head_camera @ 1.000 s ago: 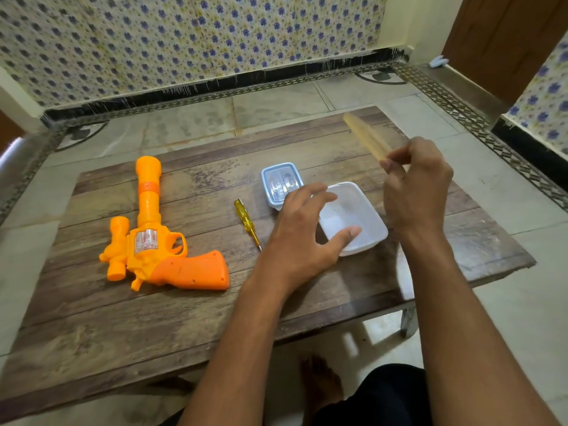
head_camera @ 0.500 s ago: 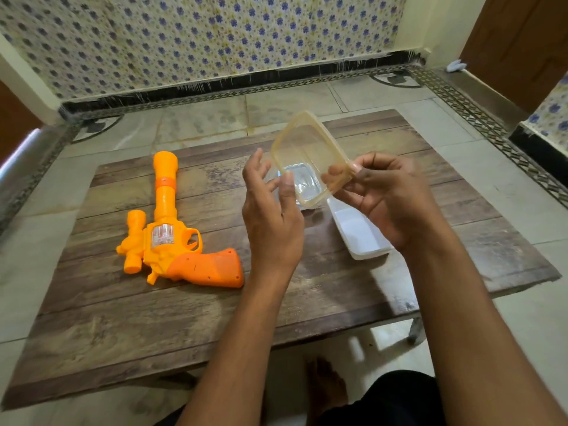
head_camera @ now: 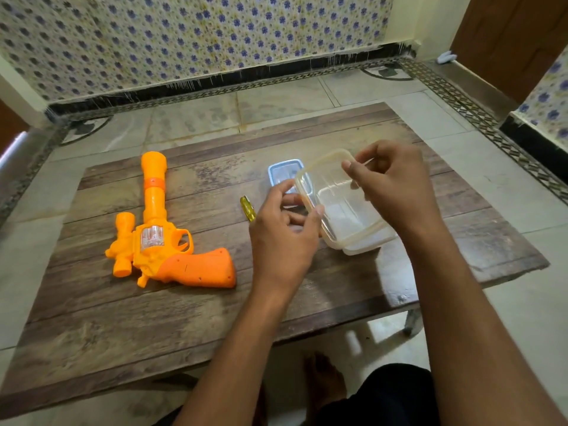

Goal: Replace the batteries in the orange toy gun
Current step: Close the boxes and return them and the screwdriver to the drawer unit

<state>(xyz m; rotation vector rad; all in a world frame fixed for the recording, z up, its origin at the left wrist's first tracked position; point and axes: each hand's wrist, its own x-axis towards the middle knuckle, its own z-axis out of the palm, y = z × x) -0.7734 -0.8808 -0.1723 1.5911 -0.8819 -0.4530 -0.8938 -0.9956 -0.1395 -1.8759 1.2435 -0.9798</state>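
At frame centre-right: both hands hold a clear lid (head_camera: 335, 192) above the white tray (head_camera: 365, 242).
Left hand (head_camera: 285, 232): fingers pinch the lid's near edge.
Right hand (head_camera: 390, 182): pinches its far edge.
Toy gun (head_camera: 166, 238): centre-left on the desk (head_camera: 123, 315), untouched.
Progress: screwdriver (head_camera: 247, 208) unused; battery swap seemingly not begun.

A low wooden table (head_camera: 123, 327) with worn planks stands on a pale tiled floor (head_camera: 285, 99). Behind it runs a wall (head_camera: 184, 35) of blue-flowered tiles, edged below by a black skirting band (head_camera: 215, 78). A brown wooden door (head_camera: 516, 38) stands at far right — a bare foot (head_camera: 324, 379) shows beneath the table's near edge.
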